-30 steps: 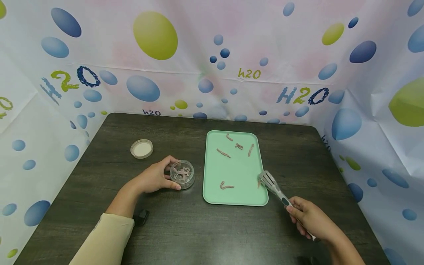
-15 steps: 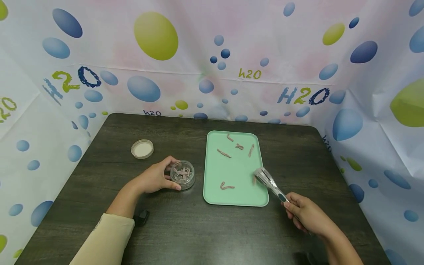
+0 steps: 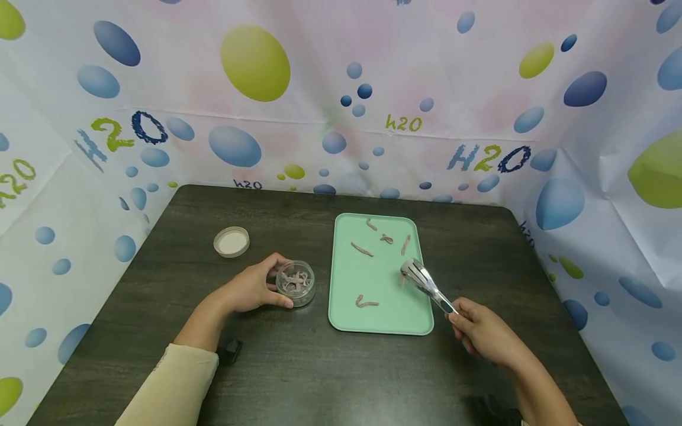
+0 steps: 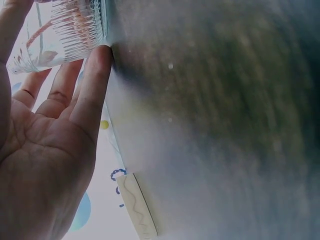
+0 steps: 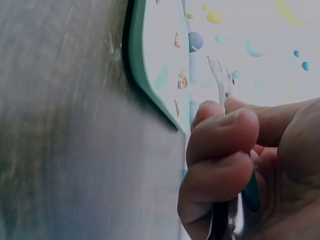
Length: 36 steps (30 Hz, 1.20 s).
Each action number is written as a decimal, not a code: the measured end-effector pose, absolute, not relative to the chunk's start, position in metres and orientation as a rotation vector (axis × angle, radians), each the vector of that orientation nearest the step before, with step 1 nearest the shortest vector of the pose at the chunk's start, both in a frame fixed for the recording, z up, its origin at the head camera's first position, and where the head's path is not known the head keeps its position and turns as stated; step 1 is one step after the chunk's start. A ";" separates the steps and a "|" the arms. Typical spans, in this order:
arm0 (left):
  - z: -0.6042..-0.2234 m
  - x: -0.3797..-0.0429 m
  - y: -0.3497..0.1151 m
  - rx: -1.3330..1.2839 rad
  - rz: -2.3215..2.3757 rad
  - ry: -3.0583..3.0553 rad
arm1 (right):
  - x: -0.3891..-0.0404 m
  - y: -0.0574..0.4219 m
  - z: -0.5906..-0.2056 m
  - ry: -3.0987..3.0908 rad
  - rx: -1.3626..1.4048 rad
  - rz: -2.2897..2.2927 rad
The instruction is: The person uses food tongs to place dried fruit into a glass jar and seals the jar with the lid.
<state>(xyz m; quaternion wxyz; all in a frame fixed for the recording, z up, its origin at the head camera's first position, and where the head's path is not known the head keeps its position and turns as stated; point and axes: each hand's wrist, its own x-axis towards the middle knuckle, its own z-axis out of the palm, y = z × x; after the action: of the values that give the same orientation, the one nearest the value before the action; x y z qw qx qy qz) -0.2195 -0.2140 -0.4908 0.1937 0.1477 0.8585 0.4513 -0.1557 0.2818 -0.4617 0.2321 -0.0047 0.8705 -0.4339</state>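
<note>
My left hand point(image 3: 250, 288) holds a small clear glass jar point(image 3: 296, 297) on the dark table, thumb on its near side and fingers on the far side. Pinkish worm-like strips point(image 3: 295, 279) lie inside the open jar. In the left wrist view, the ribbed jar point(image 4: 75, 30) touches the fingertips. My right hand point(image 3: 485, 334) grips metal tongs point(image 3: 428, 283) with a slotted head. Beneath that head, over the right part of a mint-green tray point(image 3: 348, 319), a strip point(image 3: 402, 281) shows, mostly hidden. Several other strips point(image 3: 362, 249) lie spread on the tray.
A round pale lid point(image 3: 231, 242) lies at the left, behind the jar. A small black object point(image 3: 231, 350) is beside the left sleeve. A bubble-printed sheet point(image 3: 298, 136) hangs behind the dark table point(image 3: 288, 378).
The tongs have moved left and slightly away from me, from the tray's right edge to further over it, the strip at their tip moving too. My left hand and the jar stay put.
</note>
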 end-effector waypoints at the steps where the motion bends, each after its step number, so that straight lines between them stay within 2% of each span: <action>1: -0.490 -0.219 -0.214 0.415 1.265 2.408 | -0.157 0.280 -0.461 2.407 -0.018 -1.188; 36: -0.495 -0.214 -0.214 0.417 1.270 2.433 | -0.184 0.183 -0.452 2.144 -0.373 -1.414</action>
<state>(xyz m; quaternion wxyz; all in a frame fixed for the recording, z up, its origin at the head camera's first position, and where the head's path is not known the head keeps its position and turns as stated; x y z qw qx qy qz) -0.2135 -0.2142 -0.4946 0.1817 0.1477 0.8618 0.4500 -0.1840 0.1829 -0.4523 0.2699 -0.1383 0.7956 -0.5245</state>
